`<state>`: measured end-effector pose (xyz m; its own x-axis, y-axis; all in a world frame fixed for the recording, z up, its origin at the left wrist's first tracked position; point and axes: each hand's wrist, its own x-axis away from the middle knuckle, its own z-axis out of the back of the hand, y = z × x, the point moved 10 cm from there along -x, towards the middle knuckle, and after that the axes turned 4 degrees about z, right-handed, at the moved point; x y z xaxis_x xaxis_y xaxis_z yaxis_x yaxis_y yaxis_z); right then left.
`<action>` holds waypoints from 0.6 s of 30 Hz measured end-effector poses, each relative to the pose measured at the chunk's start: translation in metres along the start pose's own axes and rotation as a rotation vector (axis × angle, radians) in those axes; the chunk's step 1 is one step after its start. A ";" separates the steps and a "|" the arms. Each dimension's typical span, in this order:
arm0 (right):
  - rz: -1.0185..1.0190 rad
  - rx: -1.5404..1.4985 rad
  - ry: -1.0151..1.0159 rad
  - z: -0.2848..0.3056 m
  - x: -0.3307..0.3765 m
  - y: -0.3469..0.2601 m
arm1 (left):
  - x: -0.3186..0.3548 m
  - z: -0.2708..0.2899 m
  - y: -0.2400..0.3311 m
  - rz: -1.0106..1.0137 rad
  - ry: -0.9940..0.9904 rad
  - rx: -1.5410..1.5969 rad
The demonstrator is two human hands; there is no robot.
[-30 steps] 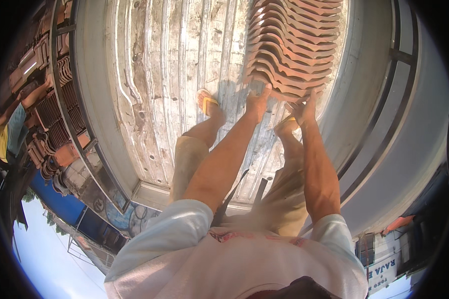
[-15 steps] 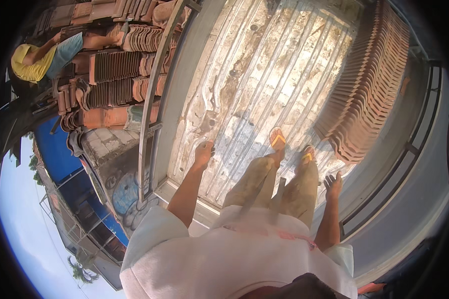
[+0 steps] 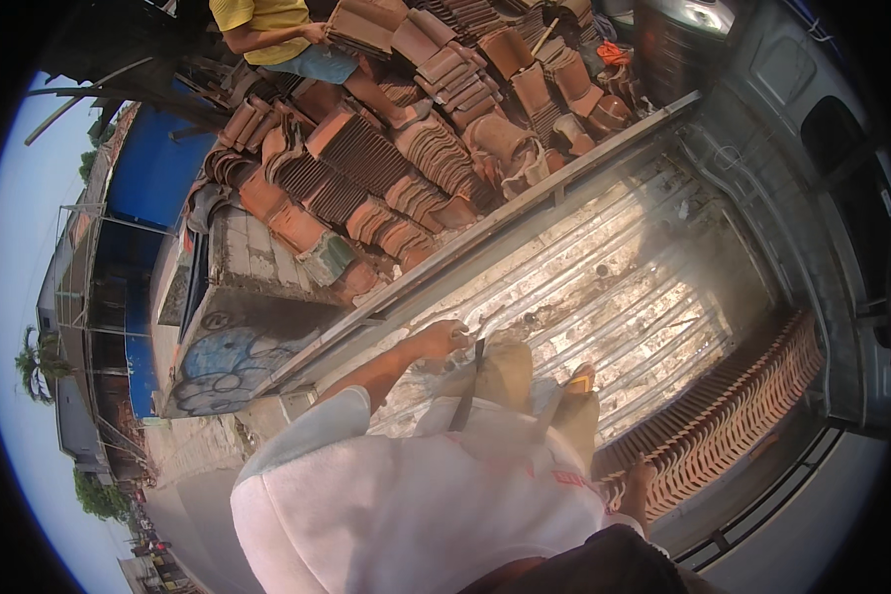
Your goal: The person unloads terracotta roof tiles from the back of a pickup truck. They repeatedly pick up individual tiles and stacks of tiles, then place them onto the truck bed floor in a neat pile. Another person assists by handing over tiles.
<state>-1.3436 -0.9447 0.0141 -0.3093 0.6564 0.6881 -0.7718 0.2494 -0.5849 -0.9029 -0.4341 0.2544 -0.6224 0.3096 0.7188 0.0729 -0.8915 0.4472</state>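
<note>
My left hand (image 3: 444, 340) hovers over the ribbed metal floor of a truck bed (image 3: 604, 327). Its fingers are loosely bent and apart, and nothing shows in them. My right hand (image 3: 637, 487) is low on the right, beside a long row of clay roof tiles (image 3: 733, 421) standing on edge along the bed's side. Its fingers are mostly hidden, so I cannot tell whether they touch a tile. One of my feet, in a sandal with a yellow strap (image 3: 582, 378), stands on the bed.
The bed's metal side wall (image 3: 525, 213) runs diagonally on the left. Beyond it lie many stacked roof tiles (image 3: 361, 153) and a concrete block wall (image 3: 267, 247). A person in a yellow shirt (image 3: 267, 30) grips a tile among the stacks. The truck cab (image 3: 792, 148) closes the far right.
My view and body have turned toward the tile stacks beyond the side wall. My left hand has risen forward; my right hand has come beside the tile row. The person in yellow now holds a tile.
</note>
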 end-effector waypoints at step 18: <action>0.293 -0.316 -1.067 -0.685 0.175 -0.771 | -0.046 0.887 0.047 0.000 1.049 0.062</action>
<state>-0.4226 -0.5343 0.2915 -0.8830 -0.1809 0.4330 -0.4656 0.4534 -0.7600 -0.1794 -0.1968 0.7145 -0.9833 -0.1585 -0.0899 0.0940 -0.8639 0.4947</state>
